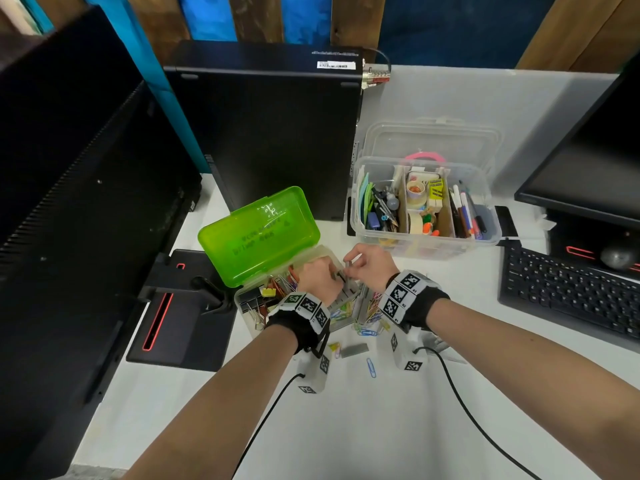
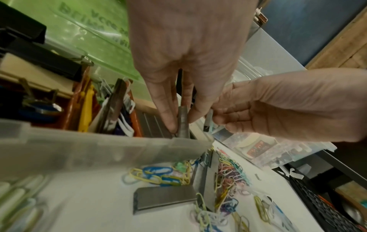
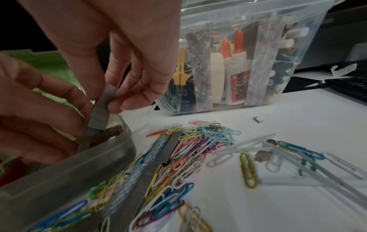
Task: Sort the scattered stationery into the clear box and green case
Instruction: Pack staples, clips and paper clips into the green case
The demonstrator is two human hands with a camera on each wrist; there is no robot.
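The green case (image 1: 259,233) lies open with its lid up; its base (image 2: 99,150) holds binder clips and staple strips. Both hands work at its right end. My left hand (image 1: 325,277) pinches a grey staple strip (image 2: 182,120) standing upright inside the case. My right hand (image 1: 360,263) pinches another grey staple strip (image 3: 101,109) at the case's corner, beside the left fingers. Coloured paper clips (image 3: 198,141) and more staple strips (image 2: 164,199) lie loose on the white table in front of the case. The clear box (image 1: 426,209) stands open at the back right, filled with pens, tape and glue.
A black computer tower (image 1: 270,133) stands behind the case. A monitor (image 1: 69,168) and its base (image 1: 183,317) fill the left; a keyboard (image 1: 571,289) and second monitor (image 1: 595,168) sit at the right. Wrist-camera cables trail over the near table.
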